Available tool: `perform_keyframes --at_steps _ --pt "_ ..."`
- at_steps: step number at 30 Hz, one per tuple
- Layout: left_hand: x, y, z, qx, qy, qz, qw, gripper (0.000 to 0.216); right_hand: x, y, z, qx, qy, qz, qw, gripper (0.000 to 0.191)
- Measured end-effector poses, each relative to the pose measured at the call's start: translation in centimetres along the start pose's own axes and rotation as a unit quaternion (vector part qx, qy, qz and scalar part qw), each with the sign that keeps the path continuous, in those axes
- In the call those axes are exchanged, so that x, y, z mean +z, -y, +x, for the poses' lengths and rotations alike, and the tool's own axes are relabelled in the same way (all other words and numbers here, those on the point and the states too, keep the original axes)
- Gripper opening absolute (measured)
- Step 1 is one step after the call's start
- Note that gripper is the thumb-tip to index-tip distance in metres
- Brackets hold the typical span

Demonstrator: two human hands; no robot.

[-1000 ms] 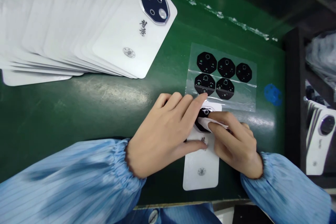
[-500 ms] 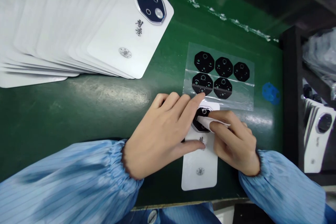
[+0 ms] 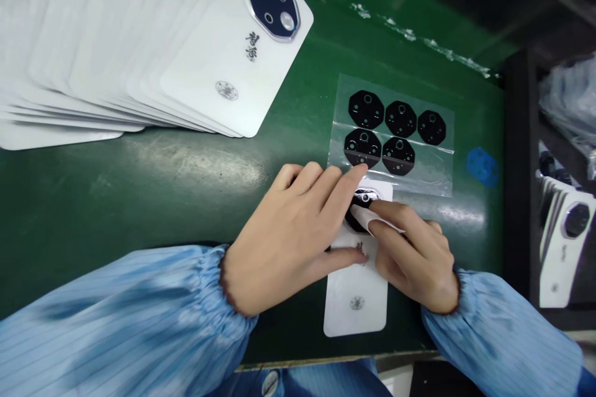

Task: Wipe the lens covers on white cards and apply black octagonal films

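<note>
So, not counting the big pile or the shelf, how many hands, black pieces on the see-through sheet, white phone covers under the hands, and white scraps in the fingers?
Left hand and right hand: 2
Black pieces on the see-through sheet: 5
White phone cover: 1
White scrap (cloth or paper, can't tell): 1
Total: 9

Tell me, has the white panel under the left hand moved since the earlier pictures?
No, the white panel shows no visible shift against the blue piece on the green table.
</note>
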State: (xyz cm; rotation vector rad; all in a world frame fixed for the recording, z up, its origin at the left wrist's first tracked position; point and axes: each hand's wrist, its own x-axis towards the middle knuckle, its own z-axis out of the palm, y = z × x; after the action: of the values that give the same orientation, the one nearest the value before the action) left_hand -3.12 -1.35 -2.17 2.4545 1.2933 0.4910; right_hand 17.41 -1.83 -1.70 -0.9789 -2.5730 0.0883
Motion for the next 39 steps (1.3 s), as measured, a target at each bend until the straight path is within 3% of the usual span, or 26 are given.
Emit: perform_keyframes --at_steps 17,33,36,39 --pt "0.06 0.03 0.14 0.003 -0.003 -0.004 1.000 0.084 0.16 -0.13 0.04 -0.015 -0.010 0.008 1.000 0.027" --pt "0.21 0.07 0.13 -0.001 -0.003 -0.002 1.000 0.088 -0.34 -0.01 0.52 0.035 -0.002 0.045 0.998 0.032" --pt "0.21 0.10 0.02 0.002 0.000 -0.002 1.000 0.090 -0.41 -0.11 0.46 0.114 -0.070 0.118 0.984 0.035" --pt "0.02 0.10 -0.04 0.001 0.005 0.001 1.000 0.090 -0.13 -0.68 0.00 0.238 -0.191 0.211 0.929 0.031"
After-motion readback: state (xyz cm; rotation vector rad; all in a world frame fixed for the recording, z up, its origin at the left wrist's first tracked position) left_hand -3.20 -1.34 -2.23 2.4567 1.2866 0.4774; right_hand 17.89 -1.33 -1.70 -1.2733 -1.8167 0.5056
